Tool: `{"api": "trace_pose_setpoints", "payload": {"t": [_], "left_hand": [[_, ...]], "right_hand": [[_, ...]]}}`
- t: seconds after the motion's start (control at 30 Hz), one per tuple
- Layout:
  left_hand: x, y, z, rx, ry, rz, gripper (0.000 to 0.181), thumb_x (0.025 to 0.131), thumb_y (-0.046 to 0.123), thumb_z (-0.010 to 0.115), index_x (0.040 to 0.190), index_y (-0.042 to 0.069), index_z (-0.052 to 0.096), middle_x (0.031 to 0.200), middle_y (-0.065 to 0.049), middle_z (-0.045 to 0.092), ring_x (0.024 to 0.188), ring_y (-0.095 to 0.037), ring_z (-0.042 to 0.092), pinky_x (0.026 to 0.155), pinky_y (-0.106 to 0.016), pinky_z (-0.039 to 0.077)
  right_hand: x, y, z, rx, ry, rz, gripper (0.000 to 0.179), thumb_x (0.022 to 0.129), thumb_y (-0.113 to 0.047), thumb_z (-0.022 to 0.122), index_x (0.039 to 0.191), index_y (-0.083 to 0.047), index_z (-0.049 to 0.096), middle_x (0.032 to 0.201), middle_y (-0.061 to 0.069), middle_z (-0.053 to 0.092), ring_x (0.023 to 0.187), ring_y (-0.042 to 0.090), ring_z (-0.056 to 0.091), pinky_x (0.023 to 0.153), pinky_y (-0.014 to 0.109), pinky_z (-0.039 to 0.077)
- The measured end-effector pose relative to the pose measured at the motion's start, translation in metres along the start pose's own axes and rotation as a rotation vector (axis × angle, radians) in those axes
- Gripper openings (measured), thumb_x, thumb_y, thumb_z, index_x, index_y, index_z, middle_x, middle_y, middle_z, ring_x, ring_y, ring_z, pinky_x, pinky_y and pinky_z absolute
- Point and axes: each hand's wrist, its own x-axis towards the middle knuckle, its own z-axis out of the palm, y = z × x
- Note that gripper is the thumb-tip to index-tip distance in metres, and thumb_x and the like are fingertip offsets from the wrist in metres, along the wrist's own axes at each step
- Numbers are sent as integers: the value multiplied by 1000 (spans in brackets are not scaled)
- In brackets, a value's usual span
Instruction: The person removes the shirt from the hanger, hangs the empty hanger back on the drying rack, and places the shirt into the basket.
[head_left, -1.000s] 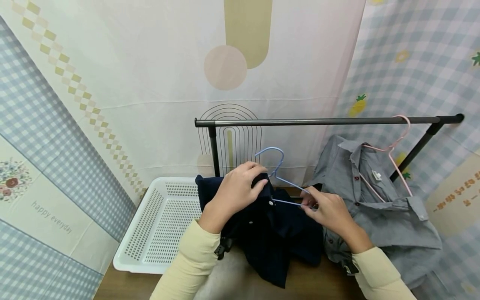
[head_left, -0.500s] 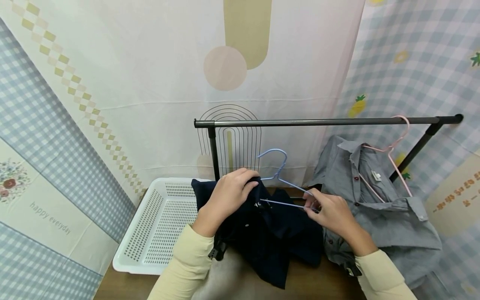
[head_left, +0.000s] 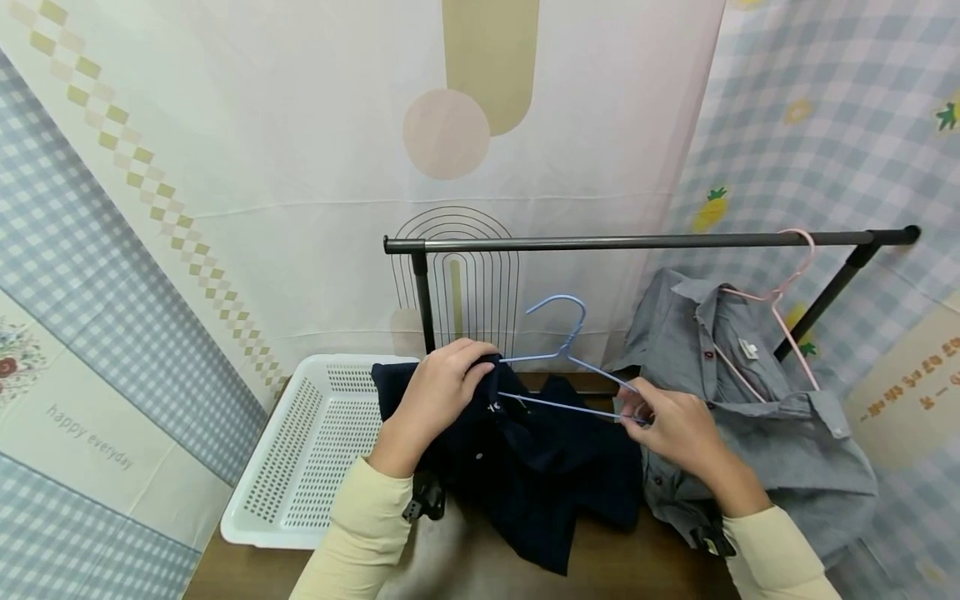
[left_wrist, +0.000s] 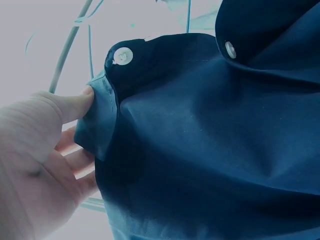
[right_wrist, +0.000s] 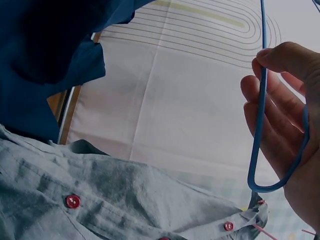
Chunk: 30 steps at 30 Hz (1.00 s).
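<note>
Now farther apart, left fingers pinch the navy shirt and right fingers the blue hanger.

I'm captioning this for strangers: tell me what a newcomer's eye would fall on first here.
Probably the navy shirt, low centre in the head view, its edge pinched by the left hand, while the right hand holds the blue hanger. Next, at right, a grey shirt hangs by a pink hanger from the black rail; at left sits a white basket.
</note>
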Motion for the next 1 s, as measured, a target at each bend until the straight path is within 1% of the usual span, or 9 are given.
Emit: {"api": "trace_pose_setpoints", "payload": {"t": [0.2,0.37,0.47,0.63,0.77,0.87,1.0], "left_hand": [[-2,-8,-2,0,3,-34,21,99,12,70,119,12,75,115,-3,75,108,-23,72,94,-41,59],[-2,-16,-5,-12,-4,-53,21,100,11,68,120,11,75,117,-6,75,112,-25,72,98,-41,57],[-3,-22,-5,-19,-11,-81,21,100,11,67,120,11,75,119,-7,75,115,-26,71,100,-42,56],[-4,-33,-5,-30,-12,-124,21,100,10,67,119,10,75,119,-9,75,114,-27,71,100,-43,56],[-6,-39,-4,-25,-7,-144,20,100,10,68,118,9,76,118,-10,76,113,-28,71,99,-44,56],[-6,-42,-3,-18,11,-150,19,99,9,69,117,9,76,117,-9,76,112,-28,72,99,-44,56],[-7,-44,0,-5,31,-156,18,99,9,69,115,9,77,116,-9,77,111,-28,72,99,-45,56]], "right_hand": [[-3,5,-9,-45,-19,8,35,73,-13,89,99,-19,65,76,-16,70,61,2,65,50,23,46],[-7,7,-18,-64,-46,3,32,74,-12,87,95,-18,64,73,-15,67,59,0,63,48,21,42],[-9,8,-24,-63,-67,17,32,75,-11,87,96,-18,64,74,-15,66,59,0,62,48,20,40],[-14,11,-33,-69,-98,40,33,75,-11,87,98,-18,65,74,-18,65,59,-1,62,48,21,40],[-19,15,-43,-83,-102,69,35,74,-10,87,99,-18,65,75,-19,66,60,0,62,48,22,41],[-21,17,-50,-96,-96,94,36,73,-8,87,100,-17,65,75,-18,66,60,1,63,48,23,41],[-26,22,-55,-108,-88,105,38,72,-9,88,102,-15,65,74,-18,67,59,0,62,49,24,42]]}}
